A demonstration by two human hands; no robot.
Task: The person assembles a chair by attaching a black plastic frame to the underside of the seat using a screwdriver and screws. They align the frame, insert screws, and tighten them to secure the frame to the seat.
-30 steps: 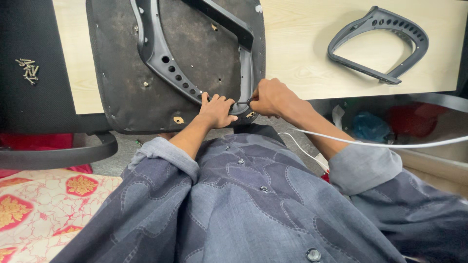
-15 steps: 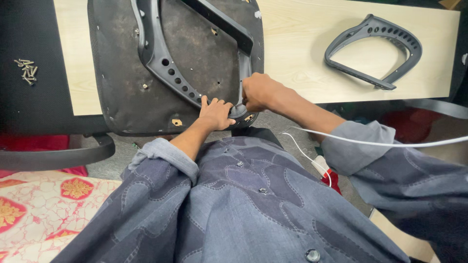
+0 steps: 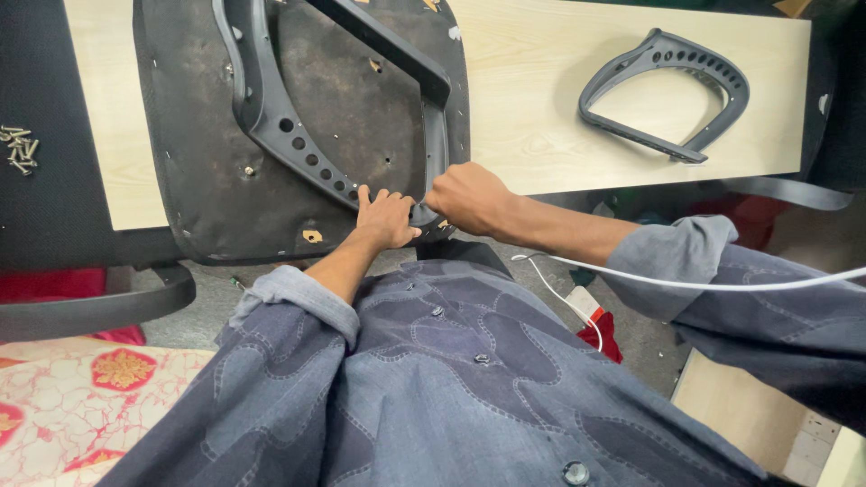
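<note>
- Upturned dark fabric-covered chair seat pan (image 3: 203, 153) lying across the pale wooden tabletop (image 3: 532, 81), near edge overhanging toward the lap.
- Grey moulded plastic armrest loop with a row of holes (image 3: 271, 117) resting on that underside, lower corner at the seat's near edge.
- Left hand (image 3: 386, 219) flat, fingers spread and pressed on the armrest's lower corner.
- Right hand (image 3: 467, 197) closed in a fist around the same corner; whatever sits inside the fist hidden.
- Probably stiff, light, smooth plastic; best gripped at the thick corner or along the holed bar.
- Seat likely heavier, rigid board beneath worn cloth.
- Count: two armrests, the second grey loop (image 3: 666, 95) lying apart on the tabletop; one seat; one small heap of metal screws (image 3: 18, 149) at far left; one white cable (image 3: 686, 284) over the right sleeve.
</note>
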